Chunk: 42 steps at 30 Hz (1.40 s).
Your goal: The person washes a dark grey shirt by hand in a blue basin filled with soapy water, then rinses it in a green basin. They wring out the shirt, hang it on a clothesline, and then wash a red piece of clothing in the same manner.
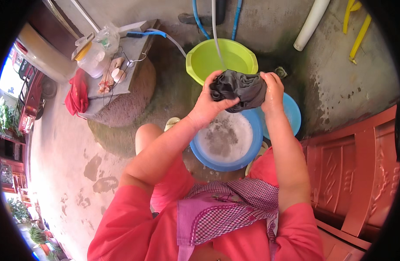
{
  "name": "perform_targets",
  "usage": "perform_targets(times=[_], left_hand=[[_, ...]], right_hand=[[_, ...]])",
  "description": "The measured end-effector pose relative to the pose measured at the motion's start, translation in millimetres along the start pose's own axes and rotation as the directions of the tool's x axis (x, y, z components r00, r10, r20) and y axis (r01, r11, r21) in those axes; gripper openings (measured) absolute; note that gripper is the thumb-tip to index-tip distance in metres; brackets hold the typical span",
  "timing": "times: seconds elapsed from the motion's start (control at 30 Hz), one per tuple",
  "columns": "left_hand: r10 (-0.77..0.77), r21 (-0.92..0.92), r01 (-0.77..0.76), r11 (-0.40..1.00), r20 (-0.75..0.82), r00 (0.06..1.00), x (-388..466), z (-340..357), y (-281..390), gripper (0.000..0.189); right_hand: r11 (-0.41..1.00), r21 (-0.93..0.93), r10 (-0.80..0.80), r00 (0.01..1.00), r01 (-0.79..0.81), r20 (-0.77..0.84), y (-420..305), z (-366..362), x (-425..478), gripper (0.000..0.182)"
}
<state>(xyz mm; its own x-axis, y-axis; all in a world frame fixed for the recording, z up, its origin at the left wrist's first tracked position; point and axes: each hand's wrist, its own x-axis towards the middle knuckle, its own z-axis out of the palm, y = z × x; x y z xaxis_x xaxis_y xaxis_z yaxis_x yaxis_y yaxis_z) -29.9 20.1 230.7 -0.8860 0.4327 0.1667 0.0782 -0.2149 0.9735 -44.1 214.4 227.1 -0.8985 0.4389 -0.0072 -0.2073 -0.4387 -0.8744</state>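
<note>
A bunched dark grey cloth (240, 89) is held up between both hands. My left hand (213, 99) grips its left end, thumb across the front. At the right end, my right hand (272, 89) has hold of it and looks wet. Below the cloth is a blue basin (208, 160) of greyish water (221, 137) with white suds around its edge. A lime-green basin (193, 70) holding water stands just beyond, with a pale hose (216, 32) hanging into it. Partly hidden behind my right forearm is a second blue basin (293, 114).
To the left, a stone slab (121, 83) bears a plastic jar (92, 62), a blue-handled brush (147, 34), a wire hanger and a red cloth (77, 93) draped over its edge. A red panelled door (353, 176) stands close on the right. A white pipe (311, 26) descends along the wall.
</note>
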Motion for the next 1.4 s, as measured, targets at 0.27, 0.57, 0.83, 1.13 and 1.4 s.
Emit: perform_targets(times=[0.27, 0.57, 0.83, 1.13, 1.4], left_hand=[[-0.183, -0.747, 0.374, 0.549, 0.330, 0.926, 21, -5, -1, 0.071], [0.049, -0.756, 0.280, 0.592, 0.381, 0.923, 34, -2, 9, 0.079], [-0.108, -0.723, 0.102, 0.684, 0.038, 0.993, 33, 19, 35, 0.032], [0.558, 0.394, -0.427, 0.814, -0.322, 0.765, 34, 21, 40, 0.026], [0.701, 0.441, -0.880, 0.178, 0.570, 0.428, -26, 40, 19, 0.024]], right_hand=[[0.430, -0.336, -0.688, 0.545, 0.838, 0.479, -29, 40, -48, 0.017], [0.951, 0.307, -0.131, 0.851, -0.037, 0.509, -45, 38, -60, 0.009], [0.865, 0.475, -0.022, 0.935, -0.159, 0.354, -30, 31, -44, 0.017], [0.780, 0.322, 0.410, 0.827, -0.536, 0.384, 17, 23, -15, 0.036], [0.581, -0.120, 0.727, 0.447, -0.805, 0.520, 15, 8, -35, 0.018]])
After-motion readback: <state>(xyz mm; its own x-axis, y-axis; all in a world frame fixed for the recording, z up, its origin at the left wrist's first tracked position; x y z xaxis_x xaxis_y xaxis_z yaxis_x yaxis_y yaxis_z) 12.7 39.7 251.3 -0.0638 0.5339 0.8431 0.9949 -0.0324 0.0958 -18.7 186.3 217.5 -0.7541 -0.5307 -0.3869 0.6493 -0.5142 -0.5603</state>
